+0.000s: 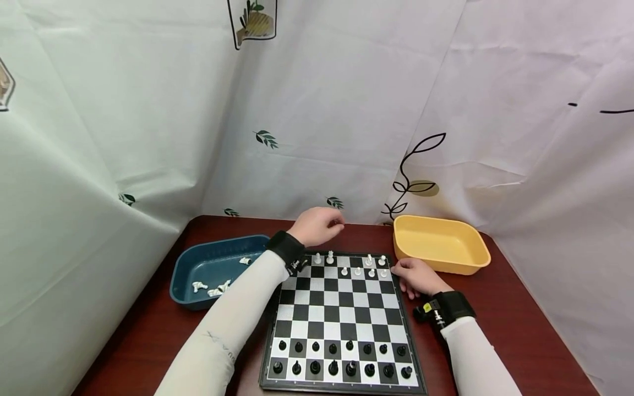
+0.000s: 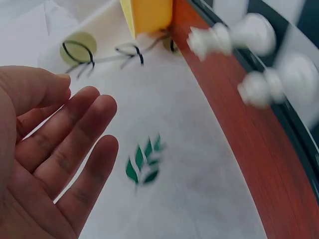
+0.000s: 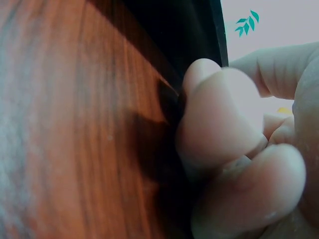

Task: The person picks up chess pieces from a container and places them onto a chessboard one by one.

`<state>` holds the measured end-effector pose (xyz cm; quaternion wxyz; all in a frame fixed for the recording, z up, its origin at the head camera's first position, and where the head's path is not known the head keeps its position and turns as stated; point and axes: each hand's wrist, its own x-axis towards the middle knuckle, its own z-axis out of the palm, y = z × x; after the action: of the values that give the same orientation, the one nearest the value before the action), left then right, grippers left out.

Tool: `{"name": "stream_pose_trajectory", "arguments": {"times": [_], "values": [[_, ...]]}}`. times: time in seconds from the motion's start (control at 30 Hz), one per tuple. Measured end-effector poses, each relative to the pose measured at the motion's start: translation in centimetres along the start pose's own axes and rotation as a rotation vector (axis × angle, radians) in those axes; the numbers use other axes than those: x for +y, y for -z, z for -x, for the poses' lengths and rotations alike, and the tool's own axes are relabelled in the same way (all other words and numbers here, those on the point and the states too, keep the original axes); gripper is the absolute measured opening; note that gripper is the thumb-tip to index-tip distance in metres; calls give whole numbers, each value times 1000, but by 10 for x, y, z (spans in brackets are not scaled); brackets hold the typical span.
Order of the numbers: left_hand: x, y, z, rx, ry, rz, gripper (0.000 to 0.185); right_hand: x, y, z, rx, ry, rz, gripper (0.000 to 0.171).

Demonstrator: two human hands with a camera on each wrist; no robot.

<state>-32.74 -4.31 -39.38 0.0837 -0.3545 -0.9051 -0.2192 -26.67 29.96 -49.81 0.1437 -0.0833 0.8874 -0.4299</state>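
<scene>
A black-and-white checkered chessboard (image 1: 342, 316) lies on the dark red wooden table (image 1: 515, 324), and everything else sits around it. The left hand (image 1: 317, 225) hovers above the board's far edge, just beyond the white plastic chess pieces (image 1: 356, 264) standing on the two far rows; the left wrist view shows its fingers (image 2: 75, 144) straight, slightly spread and holding nothing. The right hand (image 1: 418, 276) rests on the table at the board's far right corner, its curled fingers (image 3: 219, 119) pressed against the board's black rim with nothing in them. Left of the board stands a dark blue plastic tray (image 1: 198, 263) with a few loose white pieces (image 1: 213, 286) lying in it, and beyond the board's right corner a yellow plastic tray (image 1: 441, 242) that looks bare inside. The sixteen black plastic chess pieces (image 1: 342, 357) fill the two near rows. Only part of the white set stands on the board, so the work in hand appears to be moving white pieces between board and blue tray, with the left hand between one piece and the next. The next move likely calls for pinching a single small piece without toppling its close neighbours, while the right hand steadies the board.
</scene>
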Motion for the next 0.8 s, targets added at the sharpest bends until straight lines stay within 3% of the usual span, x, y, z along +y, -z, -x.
{"name": "stream_pose_trajectory", "arguments": {"times": [0.47, 0.8], "values": [[-39, 38, 52, 69, 69, -49, 13, 0, -2, -2, 2, 4, -15, 32], [-60, 53, 90, 137, 110, -56, 11, 1, -1, -1, 8, 0, -9, 31]]}}
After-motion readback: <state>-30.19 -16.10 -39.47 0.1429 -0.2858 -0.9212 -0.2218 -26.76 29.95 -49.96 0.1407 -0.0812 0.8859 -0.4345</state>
